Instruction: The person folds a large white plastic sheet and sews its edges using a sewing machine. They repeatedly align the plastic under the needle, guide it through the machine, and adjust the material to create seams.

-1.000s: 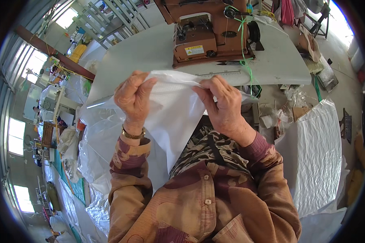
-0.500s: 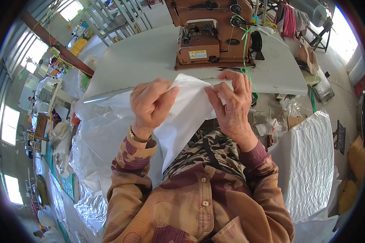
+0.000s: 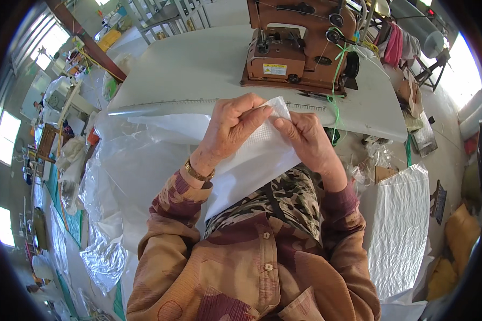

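Both my hands pinch a sheet of white woven plastic fabric point(image 3: 260, 160) near its top corner, over my lap. My left hand point(image 3: 227, 128) is closed on the corner's left side, thumb laid along the edge. Close beside it, my right hand point(image 3: 310, 139) grips the right side between thumb and curled fingers. The corner pokes up between the two hands, and the rest of the sheet hangs down to my lap and spreads left. Beyond my hands a brown sewing machine point(image 3: 300, 53) stands on the grey table point(image 3: 198, 64).
A ruler scale point(image 3: 160, 106) runs along the table's near edge. Green string point(image 3: 338, 80) hangs from the machine. Clear and white plastic sheeting point(image 3: 139, 182) lies to my left. A stack of white sheets point(image 3: 399, 230) stands at my right. Clutter lines the left wall.
My hands have come closer together at the sheet's corner, the left one moving right and up. The view has shifted, so the machine sits further right.
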Demonstrator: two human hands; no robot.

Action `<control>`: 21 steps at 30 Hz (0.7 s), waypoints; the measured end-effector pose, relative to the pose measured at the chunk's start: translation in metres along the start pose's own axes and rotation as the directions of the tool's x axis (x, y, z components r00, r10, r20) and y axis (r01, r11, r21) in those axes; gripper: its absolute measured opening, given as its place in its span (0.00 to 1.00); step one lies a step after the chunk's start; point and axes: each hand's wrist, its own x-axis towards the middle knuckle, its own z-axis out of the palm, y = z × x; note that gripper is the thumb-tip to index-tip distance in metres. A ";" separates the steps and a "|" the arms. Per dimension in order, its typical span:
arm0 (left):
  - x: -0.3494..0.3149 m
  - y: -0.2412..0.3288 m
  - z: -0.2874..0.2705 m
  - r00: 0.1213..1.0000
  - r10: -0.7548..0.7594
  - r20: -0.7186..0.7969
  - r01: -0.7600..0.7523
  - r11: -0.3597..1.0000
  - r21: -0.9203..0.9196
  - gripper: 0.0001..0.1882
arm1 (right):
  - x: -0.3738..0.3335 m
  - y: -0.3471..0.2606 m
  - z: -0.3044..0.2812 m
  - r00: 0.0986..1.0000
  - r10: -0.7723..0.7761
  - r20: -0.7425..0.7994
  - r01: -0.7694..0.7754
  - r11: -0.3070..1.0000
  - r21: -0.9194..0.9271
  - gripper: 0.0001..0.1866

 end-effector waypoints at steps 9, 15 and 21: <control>0.002 -0.038 0.016 0.951 -0.294 0.096 0.305 0.943 -0.133 0.18 | -0.020 0.010 0.038 0.983 -0.108 -0.145 0.020 0.862 -0.507 0.22; 0.002 -0.058 0.023 0.936 -0.335 0.112 0.348 0.928 -0.133 0.21 | -0.022 0.020 0.050 0.995 -0.014 -0.099 -0.052 0.773 -0.632 0.31; 0.001 -0.056 0.025 0.929 -0.335 0.155 0.358 0.920 -0.160 0.22 | -0.022 0.022 0.059 0.994 0.046 -0.095 -0.099 0.716 -0.691 0.32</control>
